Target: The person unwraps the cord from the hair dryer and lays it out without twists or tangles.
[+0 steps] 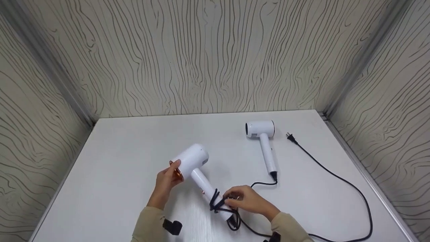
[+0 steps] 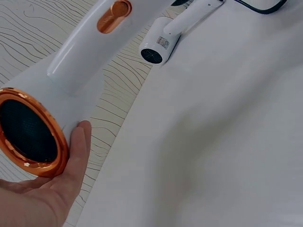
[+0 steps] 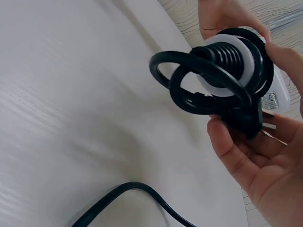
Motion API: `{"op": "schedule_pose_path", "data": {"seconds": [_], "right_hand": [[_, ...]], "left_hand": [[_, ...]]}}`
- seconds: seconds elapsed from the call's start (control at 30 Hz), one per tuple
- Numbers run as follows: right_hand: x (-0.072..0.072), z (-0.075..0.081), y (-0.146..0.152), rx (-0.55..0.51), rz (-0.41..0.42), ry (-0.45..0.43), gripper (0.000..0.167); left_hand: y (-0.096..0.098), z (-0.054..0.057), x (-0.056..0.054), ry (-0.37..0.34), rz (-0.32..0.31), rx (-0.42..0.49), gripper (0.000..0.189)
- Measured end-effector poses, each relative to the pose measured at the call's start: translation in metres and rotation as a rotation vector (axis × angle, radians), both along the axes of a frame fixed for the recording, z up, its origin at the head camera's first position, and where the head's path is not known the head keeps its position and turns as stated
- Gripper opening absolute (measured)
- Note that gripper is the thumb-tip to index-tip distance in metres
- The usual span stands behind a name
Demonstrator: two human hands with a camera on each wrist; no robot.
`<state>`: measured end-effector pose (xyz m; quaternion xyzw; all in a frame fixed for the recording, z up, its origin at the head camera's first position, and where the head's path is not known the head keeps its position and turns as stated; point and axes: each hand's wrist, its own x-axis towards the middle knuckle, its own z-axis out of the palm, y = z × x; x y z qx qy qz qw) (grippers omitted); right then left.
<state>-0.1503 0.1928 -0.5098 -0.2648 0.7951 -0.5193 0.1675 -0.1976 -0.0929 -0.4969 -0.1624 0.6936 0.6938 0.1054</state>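
A white hair dryer (image 1: 194, 158) is held tilted above the table, its barrel to the upper left. My left hand (image 1: 165, 181) grips the barrel by its copper-coloured rear rim (image 2: 60, 151), thumb along the side. A black power cord (image 1: 218, 205) is wound round the lower handle. Beside the handle's end, my right hand (image 1: 248, 200) pinches the cord's black plug (image 3: 246, 120), whose metal prongs show in the right wrist view. A second white hair dryer (image 1: 261, 129) lies on the table, farther back and to the right.
The second dryer's cord (image 1: 356, 191) loops along the white table's (image 1: 127, 141) right side, and its two-prong plug (image 1: 290, 137) lies near the back right. Wood-patterned panels (image 1: 201, 60) stand behind and at both sides.
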Motion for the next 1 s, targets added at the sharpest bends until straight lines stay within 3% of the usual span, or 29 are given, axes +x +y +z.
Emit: {"op": "schedule_pose_path", "data": {"seconds": [0.23,0.4,0.67,1.0], "right_hand": [[-0.001,0.004,0.007,-0.034,0.028,-0.049,0.027],[-0.003,0.004,0.009,-0.068,0.002,-0.068,0.027],[-0.003,0.002,0.016,-0.222,-0.124,-0.122,0.035],[-0.003,-0.007,0.023,-0.373,-0.294,-0.104,0.039]], "left_hand": [[-0.004,0.000,0.003,-0.015,-0.017,0.003,0.074],[-0.009,-0.005,0.005,-0.019,-0.029,0.049,0.072],[-0.027,-0.014,0.014,0.032,-0.051,0.257,0.068],[-0.036,-0.018,0.020,0.024,-0.058,0.361,0.067]]}}
